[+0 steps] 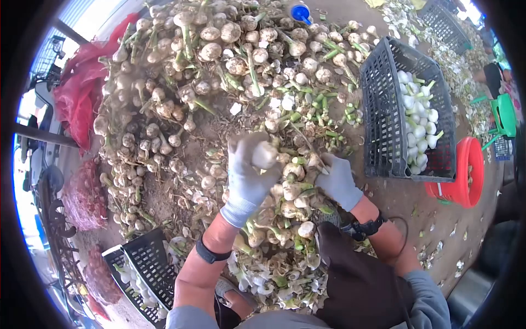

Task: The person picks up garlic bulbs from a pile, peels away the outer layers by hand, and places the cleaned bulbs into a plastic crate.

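Observation:
My left hand, in a pale glove, is closed around a white garlic bulb. To its right, my gloved right hand grips a thin knife, its narrow blade pointing up and left; the handle is hidden in the fingers. Blade and bulb are apart. Below and between both hands lie garlic bulbs with stems, and nearer my body a heap of peeled-off skins. Cut green stem pieces are scattered beyond the right hand.
A large pile of unpeeled garlic spreads ahead and left. At right stands a black crate with clean bulbs, beside a red bucket and green stool. Another black crate stands lower left, near red mesh sacks.

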